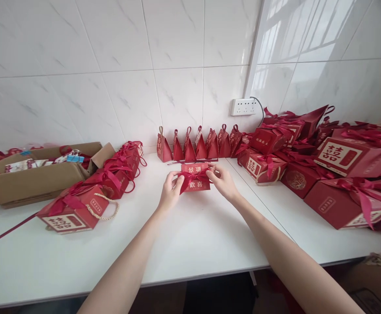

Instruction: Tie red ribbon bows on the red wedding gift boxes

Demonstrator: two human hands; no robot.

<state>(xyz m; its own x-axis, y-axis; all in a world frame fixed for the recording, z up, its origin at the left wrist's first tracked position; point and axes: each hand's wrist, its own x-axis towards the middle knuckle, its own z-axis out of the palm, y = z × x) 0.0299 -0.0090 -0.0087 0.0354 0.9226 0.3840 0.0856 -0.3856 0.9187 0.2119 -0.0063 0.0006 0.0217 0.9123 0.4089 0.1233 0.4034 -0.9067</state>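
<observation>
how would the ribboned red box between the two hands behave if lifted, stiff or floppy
The red box would probably keep its shape, since its printed faces look flat with straight edges. Its ribbon seems likely to bend and flop, being gathered in soft folds. How heavy it feels is uncertain, as any contents are hidden.

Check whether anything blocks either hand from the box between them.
Nothing visible does. The left hand and right hand are at opposite sides of the box, pinching its ribbon; the upright boxes stand beyond it.
</observation>
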